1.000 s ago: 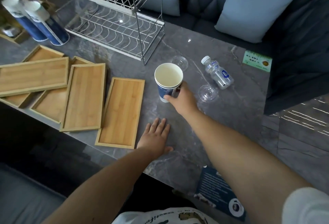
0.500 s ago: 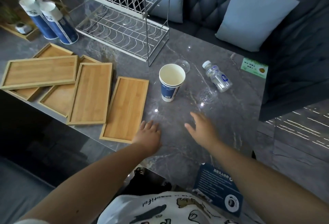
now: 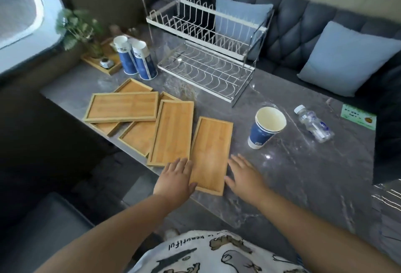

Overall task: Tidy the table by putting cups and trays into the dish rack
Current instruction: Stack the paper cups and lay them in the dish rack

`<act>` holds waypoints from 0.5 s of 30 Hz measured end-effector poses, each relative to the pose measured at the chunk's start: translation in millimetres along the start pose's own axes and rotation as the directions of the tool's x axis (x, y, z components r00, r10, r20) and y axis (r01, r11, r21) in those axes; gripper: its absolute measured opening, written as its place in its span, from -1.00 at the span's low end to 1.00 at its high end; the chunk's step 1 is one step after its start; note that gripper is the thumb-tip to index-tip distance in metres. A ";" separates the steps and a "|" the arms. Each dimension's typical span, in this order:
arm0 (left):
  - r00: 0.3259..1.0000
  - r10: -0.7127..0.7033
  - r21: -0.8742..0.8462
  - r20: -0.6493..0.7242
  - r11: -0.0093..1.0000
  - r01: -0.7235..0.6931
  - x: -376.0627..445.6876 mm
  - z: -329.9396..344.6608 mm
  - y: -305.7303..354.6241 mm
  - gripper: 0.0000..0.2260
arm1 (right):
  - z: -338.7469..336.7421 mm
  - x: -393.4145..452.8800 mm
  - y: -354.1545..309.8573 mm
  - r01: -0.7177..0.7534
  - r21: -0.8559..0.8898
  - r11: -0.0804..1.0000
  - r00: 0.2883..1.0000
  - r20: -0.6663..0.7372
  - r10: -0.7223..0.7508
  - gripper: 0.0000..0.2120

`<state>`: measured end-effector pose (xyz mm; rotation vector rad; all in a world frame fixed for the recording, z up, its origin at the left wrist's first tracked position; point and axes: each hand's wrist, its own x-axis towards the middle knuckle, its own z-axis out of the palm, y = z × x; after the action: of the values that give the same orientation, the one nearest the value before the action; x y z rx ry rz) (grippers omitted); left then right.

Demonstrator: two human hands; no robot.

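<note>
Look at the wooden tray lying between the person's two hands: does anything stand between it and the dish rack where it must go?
Nothing visible does. The nearest tray lies flat between the left hand and the right hand. Bare table separates it from the dish rack; the paper cup stands off to the right.

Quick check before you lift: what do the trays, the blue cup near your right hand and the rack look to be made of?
Trays: wood, probably bamboo; matte honey colour with straight strip grain.
Cup: paper; printed blue wall, plain white inside, thin rolled rim. It may be two nested.
Rack: thin metal wire, shiny on the side frame, pale-coated on the tiers.
</note>
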<state>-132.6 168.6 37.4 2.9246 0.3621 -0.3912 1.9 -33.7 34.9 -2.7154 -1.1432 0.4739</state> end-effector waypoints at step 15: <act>0.983 -0.153 -0.038 -0.104 0.988 0.150 24.3 -34.9 -157.0 -0.36 | -21.0 132.7 -135.9 0.132 -0.021 0.991 0.990 -0.042 -0.133 -0.40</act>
<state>-142.5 330.9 42.9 2.9052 0.6029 -0.2468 5.9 155.6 60.3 -2.6290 -1.3115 0.3852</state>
